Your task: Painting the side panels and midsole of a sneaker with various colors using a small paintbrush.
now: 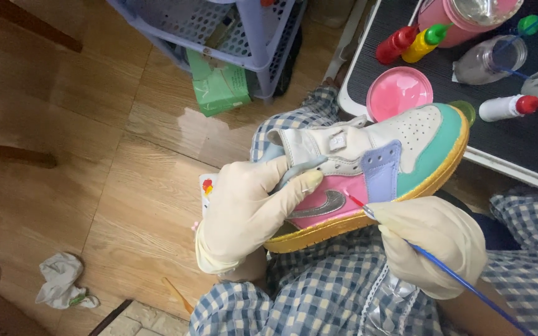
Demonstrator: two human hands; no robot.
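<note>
My left hand (250,208), in a cream glove, grips the heel and collar of a sneaker (375,168) held over my lap. The shoe has white, pink, lilac and teal panels, a silver side mark and a yellow sole. My right hand (434,242), also gloved, holds a thin blue-handled paintbrush (449,270). The brush's red tip touches the pink side panel near the silver mark. Checked blue and white trousers cover my legs below the shoe.
A black tray (530,143) at upper right holds a pink lid (400,93), red, yellow and white squeeze bottles, a pink jar and clear cups. A lilac plastic basket shelf (231,31) and a green packet (219,87) stand on the wooden floor. A crumpled tissue (63,280) lies lower left.
</note>
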